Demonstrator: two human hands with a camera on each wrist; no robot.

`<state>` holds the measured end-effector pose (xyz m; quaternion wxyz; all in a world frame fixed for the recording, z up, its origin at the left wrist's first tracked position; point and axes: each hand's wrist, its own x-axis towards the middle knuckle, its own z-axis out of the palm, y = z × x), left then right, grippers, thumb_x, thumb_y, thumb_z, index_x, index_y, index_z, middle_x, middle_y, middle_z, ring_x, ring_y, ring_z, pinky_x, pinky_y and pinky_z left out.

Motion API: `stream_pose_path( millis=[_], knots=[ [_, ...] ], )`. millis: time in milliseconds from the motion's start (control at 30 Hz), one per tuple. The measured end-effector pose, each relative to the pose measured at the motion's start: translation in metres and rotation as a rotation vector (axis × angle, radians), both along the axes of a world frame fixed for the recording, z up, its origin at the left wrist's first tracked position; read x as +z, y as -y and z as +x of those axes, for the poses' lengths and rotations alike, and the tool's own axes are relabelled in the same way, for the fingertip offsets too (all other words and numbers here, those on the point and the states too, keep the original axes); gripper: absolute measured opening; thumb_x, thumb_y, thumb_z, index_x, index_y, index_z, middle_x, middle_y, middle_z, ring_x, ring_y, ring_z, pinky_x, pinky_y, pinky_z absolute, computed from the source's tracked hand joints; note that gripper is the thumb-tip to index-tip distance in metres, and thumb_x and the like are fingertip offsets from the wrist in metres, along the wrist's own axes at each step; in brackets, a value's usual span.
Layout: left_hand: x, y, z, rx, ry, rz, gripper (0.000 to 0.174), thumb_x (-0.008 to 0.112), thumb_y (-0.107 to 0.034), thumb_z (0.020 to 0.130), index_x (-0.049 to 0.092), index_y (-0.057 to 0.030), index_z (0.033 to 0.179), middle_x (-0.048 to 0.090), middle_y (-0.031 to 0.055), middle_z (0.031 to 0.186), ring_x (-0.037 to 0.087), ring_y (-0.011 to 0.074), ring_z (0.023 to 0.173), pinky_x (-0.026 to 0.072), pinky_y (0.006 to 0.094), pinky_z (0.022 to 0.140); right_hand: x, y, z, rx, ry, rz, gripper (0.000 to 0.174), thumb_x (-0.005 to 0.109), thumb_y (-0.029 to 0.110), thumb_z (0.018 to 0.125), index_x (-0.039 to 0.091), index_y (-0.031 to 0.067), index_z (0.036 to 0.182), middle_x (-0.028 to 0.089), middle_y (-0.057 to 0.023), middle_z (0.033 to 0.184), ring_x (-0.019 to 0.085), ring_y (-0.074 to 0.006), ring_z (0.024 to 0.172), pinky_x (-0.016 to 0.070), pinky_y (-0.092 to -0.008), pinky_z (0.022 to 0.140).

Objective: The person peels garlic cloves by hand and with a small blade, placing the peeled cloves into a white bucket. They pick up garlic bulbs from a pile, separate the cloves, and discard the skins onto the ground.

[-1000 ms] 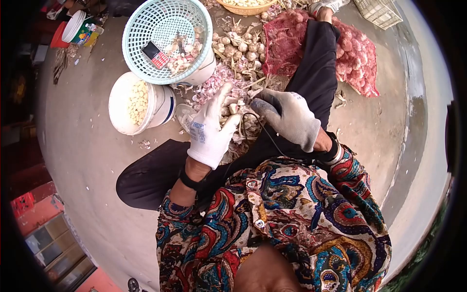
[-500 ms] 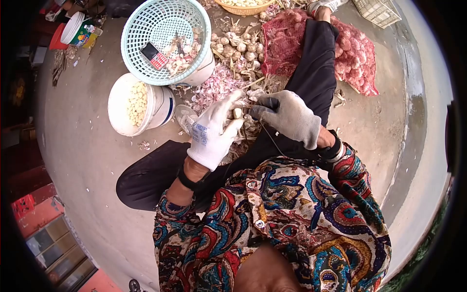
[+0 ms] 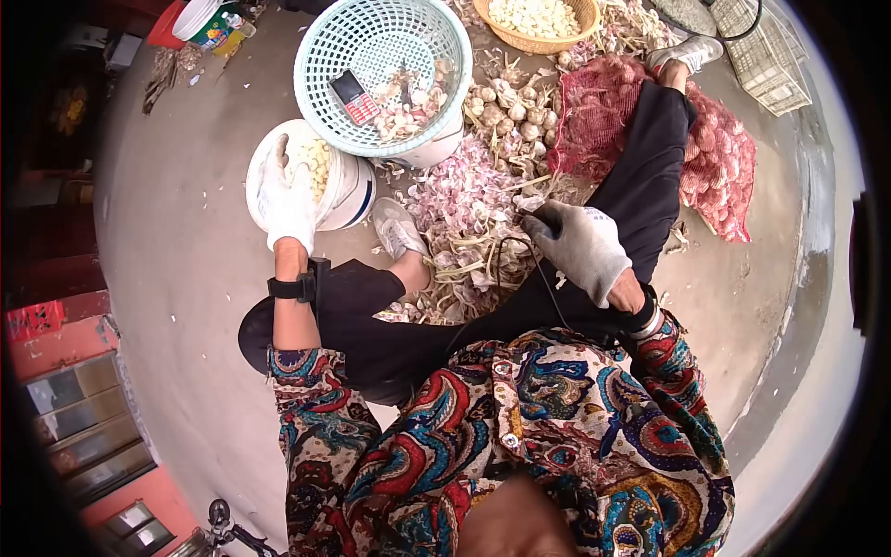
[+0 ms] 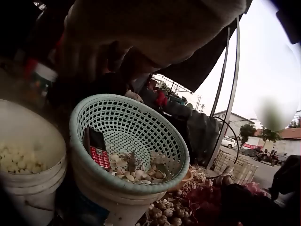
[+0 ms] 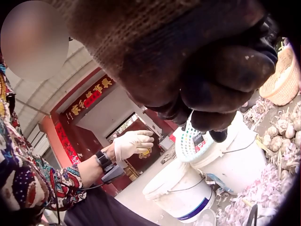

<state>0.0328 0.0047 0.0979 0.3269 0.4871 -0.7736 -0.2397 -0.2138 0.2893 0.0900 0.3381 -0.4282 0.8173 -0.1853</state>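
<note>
My gloved left hand [image 3: 290, 193] is over the mouth of a white bucket [image 3: 263, 215] that has pale peeled cloves [image 3: 318, 167] in it. Its fingers look extended in the right wrist view, with nothing visible in that hand [image 5: 134, 144]. Off to the right, my gloved right hand [image 3: 583, 249] is above the edge of the garlic skins [image 3: 469, 190], near my knee. The fingers [image 5: 221, 87] of that hand are curled in the right wrist view; no held thing can be made out.
A light blue basket [image 3: 312, 84] with a phone [image 3: 355, 97] and cloves sits on another bucket. Beyond the skins are garlic bulbs [image 3: 506, 116], a tan basket [image 3: 538, 42], red net sacks [image 3: 719, 162] and a crate [image 3: 766, 70]. A black cable [image 3: 548, 283] loops near my right hand.
My left hand has gone from the skins, where it held a pale clove beside my right hand, to the white bucket; the clove is no longer visible in it. The head view has shifted.
</note>
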Motion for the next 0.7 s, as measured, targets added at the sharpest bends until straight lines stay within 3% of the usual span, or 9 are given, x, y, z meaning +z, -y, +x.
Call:
stream_pose_path(
  millis=[100,233,300,333,400,433,533,633,700],
  knots=[
    [-0.002,0.018,-0.015,-0.074,0.014,0.099,0.046,0.061,-0.006,0.096,0.056,-0.0018,0.141,0.063,0.0144,0.133,0.063,0.0195,0.114,0.0498,0.0323,0.101,-0.009,0.004,0.001,0.007,0.031,0.0,0.036,0.062,0.037,0.099,0.071,0.0054,0.115,0.074,-0.0192,0.097,0.072,-0.0359,0.091,0.056,-0.0413,0.082],
    [-0.052,0.038,-0.062,-0.291,0.121,0.195,0.021,0.064,-0.013,0.093,0.073,-0.0062,0.111,0.074,0.0109,0.104,0.07,0.0211,0.096,0.0525,0.033,0.089,-0.02,0.004,0.001,0.009,0.026,0.0,0.033,0.063,0.034,0.098,0.071,0.0057,0.114,0.074,-0.0189,0.098,0.072,-0.0364,0.091,0.0564,-0.0417,0.082],
    [-0.072,0.044,-0.091,-0.308,0.302,0.159,0.022,0.061,-0.017,0.095,0.073,-0.0084,0.111,0.075,0.0123,0.105,0.071,0.0261,0.098,0.0534,0.0359,0.089,-0.02,0.003,-0.002,0.013,0.026,0.014,0.032,0.064,0.034,0.097,0.071,0.0053,0.11,0.073,-0.0193,0.094,0.071,-0.0372,0.089,0.0563,-0.0427,0.081],
    [-0.088,0.05,-0.103,-0.344,0.304,0.095,0.023,0.061,-0.014,0.096,0.072,-0.003,0.113,0.076,0.0095,0.1,0.071,0.0178,0.089,0.0537,0.0307,0.083,-0.023,0.002,-0.004,0.01,0.023,0.025,0.031,0.065,0.033,0.097,0.071,0.0048,0.108,0.073,-0.0198,0.092,0.071,-0.0376,0.088,0.0562,-0.0436,0.08],
    [-0.085,0.051,-0.133,-0.343,0.401,0.132,0.023,0.059,-0.012,0.096,0.072,-0.0027,0.113,0.075,0.0103,0.1,0.071,0.0191,0.088,0.0543,0.0325,0.081,-0.024,0.001,-0.008,-0.013,0.06,0.01,0.031,0.065,0.033,0.097,0.071,0.0045,0.106,0.072,-0.0198,0.09,0.071,-0.0377,0.086,0.056,-0.044,0.079],
    [-0.078,0.047,-0.145,-0.295,0.301,0.375,0.024,0.059,-0.012,0.097,0.07,-0.0026,0.116,0.075,0.0118,0.102,0.071,0.0212,0.088,0.0546,0.035,0.081,-0.034,-0.003,-0.008,-0.018,0.019,-0.074,0.034,0.063,0.039,0.098,0.068,0.0052,0.097,0.07,-0.0183,0.079,0.07,-0.0376,0.078,0.0558,-0.0448,0.073],
    [-0.114,0.078,-0.166,-0.303,0.554,-0.026,0.035,0.056,-0.031,0.099,0.067,-0.0082,0.122,0.072,0.0157,0.109,0.07,0.0325,0.098,0.0525,0.0424,0.09,-0.035,-0.003,-0.014,-0.031,0.029,-0.049,0.034,0.063,0.038,0.098,0.068,0.005,0.096,0.07,-0.0184,0.078,0.07,-0.0379,0.077,0.0558,-0.045,0.072],
    [-0.118,0.084,-0.185,-0.244,0.637,-0.057,0.04,0.057,-0.042,0.096,0.067,-0.0115,0.121,0.07,0.0167,0.118,0.067,0.0345,0.109,0.0508,0.0445,0.092,-0.028,0.001,-0.018,-0.043,0.095,0.032,0.035,0.064,0.038,0.098,0.071,0.0054,0.11,0.073,-0.0192,0.089,0.072,-0.0361,0.083,0.0569,-0.043,0.076],
    [-0.112,0.083,-0.194,-0.3,0.644,-0.054,0.041,0.06,-0.043,0.093,0.066,-0.0104,0.117,0.069,0.0192,0.114,0.066,0.0378,0.107,0.0503,0.0471,0.09,-0.025,0.003,-0.022,-0.019,0.106,0.055,0.037,0.063,0.042,0.098,0.07,0.0065,0.106,0.071,-0.0165,0.08,0.072,-0.0335,0.075,0.0575,-0.0424,0.072]
  ],
)
